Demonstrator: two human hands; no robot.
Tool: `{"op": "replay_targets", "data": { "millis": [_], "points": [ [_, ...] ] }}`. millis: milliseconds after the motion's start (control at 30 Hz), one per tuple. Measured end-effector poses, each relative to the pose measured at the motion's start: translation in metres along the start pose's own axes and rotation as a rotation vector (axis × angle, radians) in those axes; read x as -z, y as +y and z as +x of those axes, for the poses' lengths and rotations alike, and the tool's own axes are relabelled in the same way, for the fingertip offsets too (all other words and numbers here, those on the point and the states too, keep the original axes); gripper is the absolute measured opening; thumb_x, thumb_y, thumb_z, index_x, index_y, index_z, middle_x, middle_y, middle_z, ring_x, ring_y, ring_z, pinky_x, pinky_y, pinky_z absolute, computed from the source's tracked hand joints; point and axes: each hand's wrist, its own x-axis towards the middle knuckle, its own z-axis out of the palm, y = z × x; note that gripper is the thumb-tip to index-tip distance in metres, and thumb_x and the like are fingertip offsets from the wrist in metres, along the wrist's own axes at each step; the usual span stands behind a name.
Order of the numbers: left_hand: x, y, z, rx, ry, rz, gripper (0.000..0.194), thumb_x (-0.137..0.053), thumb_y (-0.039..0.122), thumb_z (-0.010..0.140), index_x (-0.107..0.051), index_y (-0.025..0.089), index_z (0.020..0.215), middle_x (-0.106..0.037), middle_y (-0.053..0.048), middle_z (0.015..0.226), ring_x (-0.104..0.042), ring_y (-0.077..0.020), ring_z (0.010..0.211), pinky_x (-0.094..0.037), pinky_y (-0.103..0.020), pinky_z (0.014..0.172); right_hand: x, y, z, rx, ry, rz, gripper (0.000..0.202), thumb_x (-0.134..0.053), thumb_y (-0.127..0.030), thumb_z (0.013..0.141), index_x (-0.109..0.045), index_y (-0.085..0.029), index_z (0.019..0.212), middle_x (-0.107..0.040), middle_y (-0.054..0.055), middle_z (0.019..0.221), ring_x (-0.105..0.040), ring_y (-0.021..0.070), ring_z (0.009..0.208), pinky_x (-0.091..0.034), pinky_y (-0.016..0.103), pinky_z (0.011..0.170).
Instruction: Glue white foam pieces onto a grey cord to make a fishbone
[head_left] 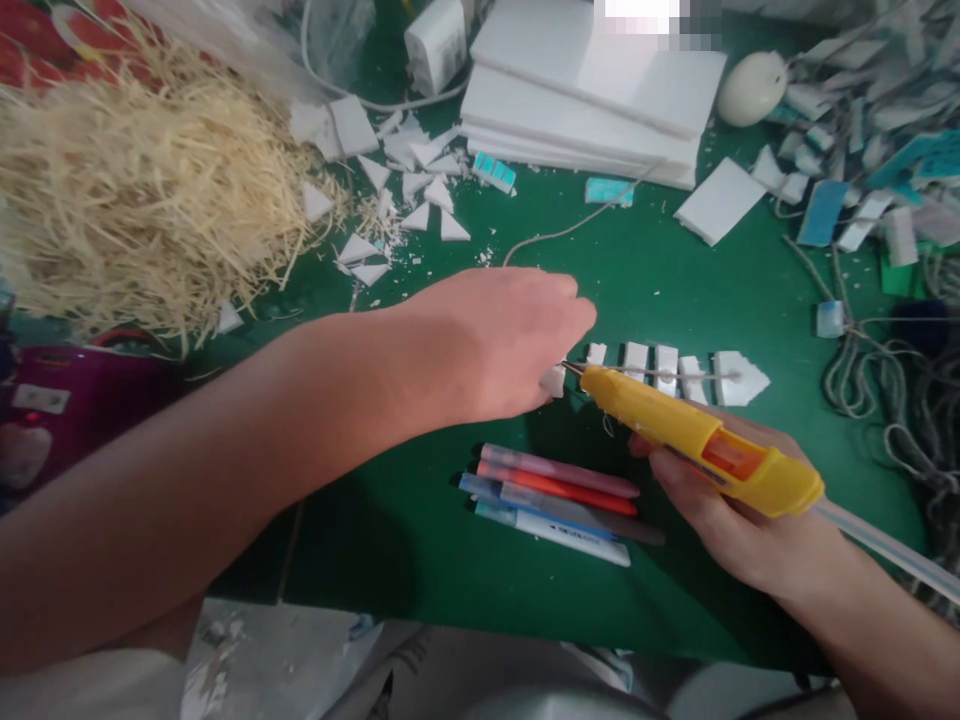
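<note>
Clutching glue gun in right hand, seemingly pinching white chunk in left hand. Prob gluing, needs steadiness next.

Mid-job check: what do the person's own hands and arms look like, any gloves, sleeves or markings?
The left hand and right hand are ungloved. The left forearm and right forearm show no sleeve, watch, bracelet or clear markings. No ring shows, though some fingers are hidden.
</note>
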Motion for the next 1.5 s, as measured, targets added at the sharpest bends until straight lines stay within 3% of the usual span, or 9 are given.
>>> {"op": "replay_targets", "data": {
  "millis": [100, 267, 700, 867, 1067, 1300, 1500],
  "points": [
    [0.002, 0.002, 0.000, 0.012, -0.023, -0.008, 0.035, -0.074, 0.036, 0.103, -0.077, 0.024, 0.136, -0.077, -0.010, 0.132, -0.076, -0.0306, 0.121, -0.057, -0.037, 0.097, -0.001, 0.002, -0.002, 0.006, -0.001, 0.003, 0.039, -0.066, -0.039, 0.111, -0.052, -0.029, 0.076, -0.066, -0.001, 0.064, -0.062, 0.0159, 0.049, -0.053, 0.029, 0.048],
    [0.004, 0.004, 0.000, 0.016, -0.009, 0.006, 0.034, -0.076, 0.035, 0.100, -0.077, 0.024, 0.133, -0.080, -0.009, 0.128, -0.077, -0.0292, 0.120, -0.056, -0.034, 0.092, -0.006, 0.006, -0.007, -0.019, 0.048, -0.010, 0.041, -0.066, -0.048, 0.112, -0.056, -0.028, 0.077, -0.068, 0.000, 0.066, -0.061, 0.0163, 0.051, -0.051, 0.030, 0.049],
    [0.004, 0.003, 0.003, 0.067, -0.051, -0.039, 0.039, -0.080, 0.033, 0.096, -0.079, 0.026, 0.135, -0.080, -0.009, 0.135, -0.077, -0.0335, 0.123, -0.057, -0.037, 0.092, -0.011, 0.014, -0.011, 0.045, 0.060, -0.050, 0.039, -0.063, -0.049, 0.116, -0.062, -0.027, 0.084, -0.073, 0.001, 0.076, -0.066, 0.0162, 0.058, -0.051, 0.030, 0.054],
    [0.001, 0.001, 0.005, 0.056, -0.034, -0.043, 0.040, -0.080, 0.034, 0.094, -0.079, 0.027, 0.133, -0.080, -0.009, 0.131, -0.077, -0.0320, 0.117, -0.057, -0.036, 0.089, -0.010, 0.014, -0.012, 0.038, 0.048, -0.029, 0.036, -0.065, -0.042, 0.114, -0.060, -0.027, 0.082, -0.069, 0.000, 0.072, -0.062, 0.0164, 0.054, -0.051, 0.031, 0.054],
    [0.006, 0.004, 0.003, 0.077, -0.071, -0.068, 0.041, -0.079, 0.033, 0.099, -0.077, 0.025, 0.139, -0.078, -0.010, 0.140, -0.077, -0.0335, 0.125, -0.058, -0.039, 0.097, -0.010, 0.014, -0.014, 0.029, 0.074, -0.041, 0.035, -0.067, -0.042, 0.114, -0.060, -0.028, 0.083, -0.071, 0.000, 0.073, -0.064, 0.0167, 0.057, -0.053, 0.030, 0.055],
    [0.007, 0.005, 0.003, 0.111, -0.086, -0.121, 0.042, -0.082, 0.030, 0.096, -0.077, 0.026, 0.137, -0.078, -0.010, 0.143, -0.075, -0.0348, 0.130, -0.057, -0.040, 0.103, -0.003, 0.001, 0.002, 0.113, 0.044, 0.002, 0.032, -0.067, -0.025, 0.105, -0.050, -0.030, 0.079, -0.060, -0.006, 0.059, -0.058, 0.0140, 0.044, -0.049, 0.025, 0.044],
    [0.007, 0.005, 0.003, 0.105, -0.080, -0.099, 0.045, -0.085, 0.033, 0.095, -0.075, 0.027, 0.139, -0.078, -0.011, 0.141, -0.076, -0.0351, 0.127, -0.056, -0.040, 0.096, 0.000, 0.004, -0.008, 0.066, 0.095, 0.030, 0.026, -0.067, -0.023, 0.100, -0.051, -0.031, 0.081, -0.059, -0.006, 0.061, -0.057, 0.0153, 0.043, -0.049, 0.027, 0.043]
  ]
}}
